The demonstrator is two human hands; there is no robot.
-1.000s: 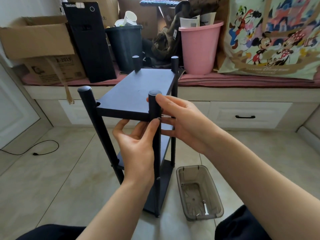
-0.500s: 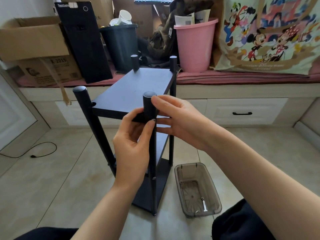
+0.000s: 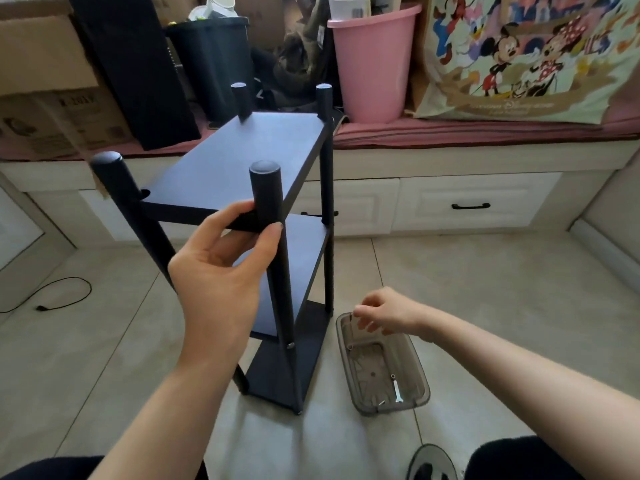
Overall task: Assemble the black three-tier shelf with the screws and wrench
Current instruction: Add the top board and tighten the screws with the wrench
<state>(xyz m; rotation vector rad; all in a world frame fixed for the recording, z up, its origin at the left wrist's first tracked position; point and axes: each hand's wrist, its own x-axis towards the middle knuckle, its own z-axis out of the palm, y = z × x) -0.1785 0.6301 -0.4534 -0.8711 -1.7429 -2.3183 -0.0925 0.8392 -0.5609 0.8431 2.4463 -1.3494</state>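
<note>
The black three-tier shelf is standing upright on the tiled floor, right in front of the person, its four posts poking up above the top board. The left hand is gripping the shelf at its near right corner: fingers curling over the front edge of the top board, thumb pressing against the near right post. That post is running down past the middle board to the bottom one, where a small screw head is showing.

Down on the floor, just beside the shelf's right foot, a clear plastic tray is sitting. The right hand is hovering over the tray's far end, fingers loosely curled, and whether it is pinching anything I cannot tell. At the tray's near end a small white wrench is lying beside a screw, well apart from that hand.
</note>
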